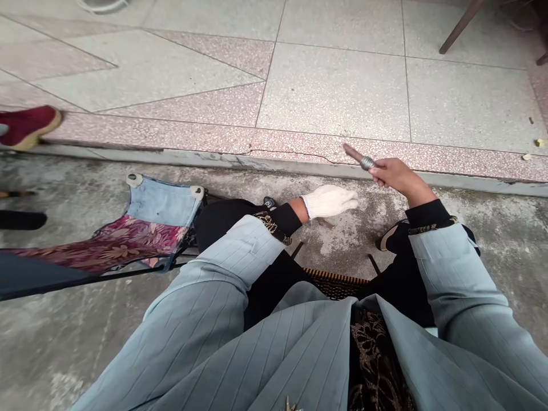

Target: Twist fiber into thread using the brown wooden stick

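My left hand (331, 201) wears a white knitted glove and hangs over the concrete between my knees. Its fingers are stretched out, and I see nothing held in it. A small brown piece (326, 224) lies just below it, too unclear to name. My bare right hand (391, 173) is closed round one end of a brown stick with a silvery coil (366, 163) near the grip. The stick's free end points up and left over the step edge. Beneath me shows part of a woven stool seat (338, 283).
A low step edge (295, 162) runs across, with terrazzo tiles (334, 91) above it. At my left stands a folding chair (149, 231) with denim and floral cloth. A red shoe (29, 127) rests on the step at far left. A brown furniture leg (460, 27) stands upper right.
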A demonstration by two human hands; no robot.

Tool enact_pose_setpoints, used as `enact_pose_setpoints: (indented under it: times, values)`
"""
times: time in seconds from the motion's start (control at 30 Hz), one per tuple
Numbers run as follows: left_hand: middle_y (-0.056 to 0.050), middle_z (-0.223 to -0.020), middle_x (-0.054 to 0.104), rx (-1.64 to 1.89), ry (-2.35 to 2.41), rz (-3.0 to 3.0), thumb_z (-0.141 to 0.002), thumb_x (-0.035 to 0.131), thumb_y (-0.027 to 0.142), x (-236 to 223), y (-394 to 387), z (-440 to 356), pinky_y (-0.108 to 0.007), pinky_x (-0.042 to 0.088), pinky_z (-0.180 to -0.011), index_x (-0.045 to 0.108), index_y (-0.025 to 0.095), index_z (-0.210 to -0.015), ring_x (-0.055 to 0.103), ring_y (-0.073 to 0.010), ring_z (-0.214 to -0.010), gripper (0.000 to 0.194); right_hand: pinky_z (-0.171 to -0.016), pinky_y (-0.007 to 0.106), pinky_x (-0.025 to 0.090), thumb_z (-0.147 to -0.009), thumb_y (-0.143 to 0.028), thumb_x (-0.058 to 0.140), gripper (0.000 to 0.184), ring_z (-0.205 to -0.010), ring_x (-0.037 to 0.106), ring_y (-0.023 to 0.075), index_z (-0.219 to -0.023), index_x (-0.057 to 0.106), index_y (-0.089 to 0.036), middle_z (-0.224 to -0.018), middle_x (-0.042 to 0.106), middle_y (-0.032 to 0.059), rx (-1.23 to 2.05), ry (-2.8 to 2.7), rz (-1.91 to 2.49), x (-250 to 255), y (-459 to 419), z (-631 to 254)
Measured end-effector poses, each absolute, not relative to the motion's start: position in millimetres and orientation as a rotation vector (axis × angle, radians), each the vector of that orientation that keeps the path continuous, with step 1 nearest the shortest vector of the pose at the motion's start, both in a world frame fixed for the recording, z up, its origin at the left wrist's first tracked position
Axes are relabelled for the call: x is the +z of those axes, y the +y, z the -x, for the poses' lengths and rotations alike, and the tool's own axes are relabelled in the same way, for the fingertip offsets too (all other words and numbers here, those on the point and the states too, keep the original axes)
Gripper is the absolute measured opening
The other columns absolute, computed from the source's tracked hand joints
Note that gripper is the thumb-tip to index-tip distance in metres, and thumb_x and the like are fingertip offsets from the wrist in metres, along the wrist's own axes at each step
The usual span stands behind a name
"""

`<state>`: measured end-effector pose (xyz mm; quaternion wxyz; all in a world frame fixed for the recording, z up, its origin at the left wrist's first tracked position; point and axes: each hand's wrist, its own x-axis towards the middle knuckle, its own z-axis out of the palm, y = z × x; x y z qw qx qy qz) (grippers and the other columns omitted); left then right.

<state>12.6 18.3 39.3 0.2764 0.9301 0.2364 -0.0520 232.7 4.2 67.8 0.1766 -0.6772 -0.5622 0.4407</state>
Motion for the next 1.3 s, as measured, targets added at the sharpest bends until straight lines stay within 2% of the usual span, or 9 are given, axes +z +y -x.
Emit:
enact_pose_setpoints:
  times: [0.13, 0.37, 0.5, 0.67, 0.87, 1.0, 1.07, 1.2, 1.3]
  values:
    - [-0.006, -0.082, 0.067, -0.197, 0.700, -2.582, -0.097, 0.032, 0.047, 43, 26, -10, -0.029, 0.028, -0.058, 0.065, 0.019, -0.101, 0.058, -0.0188, -0.068, 0.043, -0.059, 0.029, 0.034, -0.086, -0.034, 0.060, 0.020, -0.065, 0.055, 0.0165, -0.085, 0.069, -0.015, -0.073, 0.065, 0.0073, 1.108, -2.207, 2.214, 58, 8, -229]
    - [-0.004, -0.084, 0.066, 0.032, 0.533, -2.240, -0.095, 0.041, 0.043, 58, 47, 2, -0.024, 0.036, -0.063, 0.065, 0.015, -0.099, 0.056, -0.0130, -0.070, 0.038, -0.058, 0.024, 0.039, -0.080, -0.046, 0.069, 0.034, -0.059, 0.051, 0.0103, -0.096, 0.072, -0.016, -0.068, 0.061, -0.0018, 2.102, -2.109, 1.278, 81, -5, -245]
    - [-0.004, -0.080, 0.064, 0.198, 0.620, -2.048, -0.099, 0.033, 0.043, 61, 50, 2, -0.023, 0.037, -0.059, 0.063, 0.013, -0.099, 0.051, -0.0097, -0.060, 0.042, -0.053, 0.023, 0.039, -0.074, -0.053, 0.075, 0.044, -0.054, 0.046, 0.0087, -0.097, 0.068, -0.016, -0.065, 0.056, -0.0025, 1.757, -1.498, 1.149, 100, -13, -248]
    - [-0.003, -0.083, 0.065, 0.099, 0.678, -2.272, -0.098, 0.038, 0.041, 64, 46, -7, -0.025, 0.038, -0.066, 0.063, 0.016, -0.095, 0.057, -0.0139, -0.072, 0.036, -0.048, 0.022, 0.039, -0.075, -0.049, 0.078, 0.038, -0.052, 0.046, 0.0086, -0.086, 0.061, -0.017, -0.065, 0.055, -0.0005, 1.500, -1.100, 1.281, 91, -6, -240]
    - [-0.008, -0.089, 0.069, -0.187, 0.763, -2.640, -0.099, 0.033, 0.043, 71, 37, -12, -0.028, 0.036, -0.066, 0.064, 0.017, -0.111, 0.063, -0.0209, -0.081, 0.043, -0.053, 0.023, 0.038, -0.085, -0.038, 0.067, 0.025, -0.054, 0.048, 0.0090, -0.081, 0.062, -0.015, -0.065, 0.057, 0.0015, 1.257, -1.399, 1.736, 75, 9, -234]
    - [-0.010, -0.083, 0.068, -0.267, 0.758, -2.759, -0.099, 0.032, 0.045, 72, 31, -12, -0.030, 0.036, -0.064, 0.065, 0.014, -0.108, 0.064, -0.0222, -0.076, 0.047, -0.058, 0.026, 0.036, -0.084, -0.031, 0.066, 0.018, -0.061, 0.052, 0.0129, -0.087, 0.069, -0.014, -0.071, 0.062, 0.0043, 0.946, -1.961, 2.168, 73, 11, -233]
    - [-0.010, -0.083, 0.068, -0.269, 0.731, -2.756, -0.099, 0.033, 0.045, 73, 32, -10, -0.030, 0.036, -0.064, 0.066, 0.015, -0.107, 0.064, -0.0220, -0.075, 0.045, -0.059, 0.027, 0.035, -0.083, -0.030, 0.065, 0.016, -0.062, 0.052, 0.0136, -0.086, 0.071, -0.015, -0.072, 0.063, 0.0045, 1.123, -2.243, 2.171, 74, 9, -232]
    - [-0.006, -0.085, 0.068, -0.176, 0.612, -2.565, -0.096, 0.039, 0.042, 78, 39, -4, -0.028, 0.038, -0.068, 0.068, 0.017, -0.102, 0.062, -0.0195, -0.077, 0.038, -0.061, 0.027, 0.040, -0.082, -0.038, 0.068, 0.026, -0.059, 0.052, 0.0118, -0.094, 0.075, -0.016, -0.068, 0.064, 0.0010, 2.043, -2.326, 1.561, 88, -2, -235]
    - [-0.007, -0.090, 0.068, 0.043, 0.455, -2.326, -0.097, 0.040, 0.041, 85, 43, 1, -0.027, 0.041, -0.070, 0.066, 0.014, -0.104, 0.060, -0.0160, -0.077, 0.038, -0.059, 0.025, 0.041, -0.076, -0.045, 0.073, 0.037, -0.060, 0.051, 0.0099, -0.100, 0.074, -0.017, -0.071, 0.064, -0.0002, 2.058, -2.002, 1.273, 107, -14, -239]
